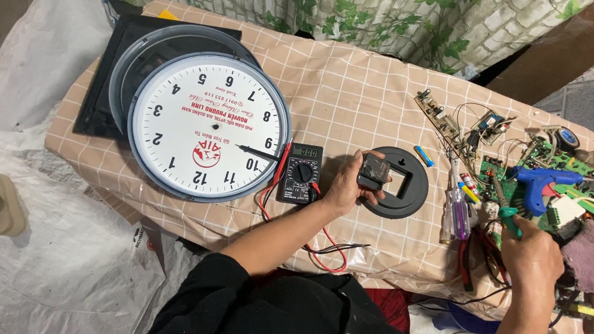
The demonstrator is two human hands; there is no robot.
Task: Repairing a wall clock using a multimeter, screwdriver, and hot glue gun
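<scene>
Centrally on the checked tabletop [361, 94], the left hand [347, 186] has its grip clamped on a small black clock movement [373, 174] over a round black back plate [399, 187], while at three o'clock the right hand [534, 256] grips a green-handled tool [509, 220] beside circuit boards [561, 179]

My left hand [344, 187] grips a small black clock movement [373, 172] over the round black backplate [397, 183]; my right hand [534, 256] holds a green-handled tool [509, 220].

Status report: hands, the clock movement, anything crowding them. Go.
Left hand holds black clock movement over round black backplate. Right hand grips green-handled tool. Multimeter beside left hand.
</scene>
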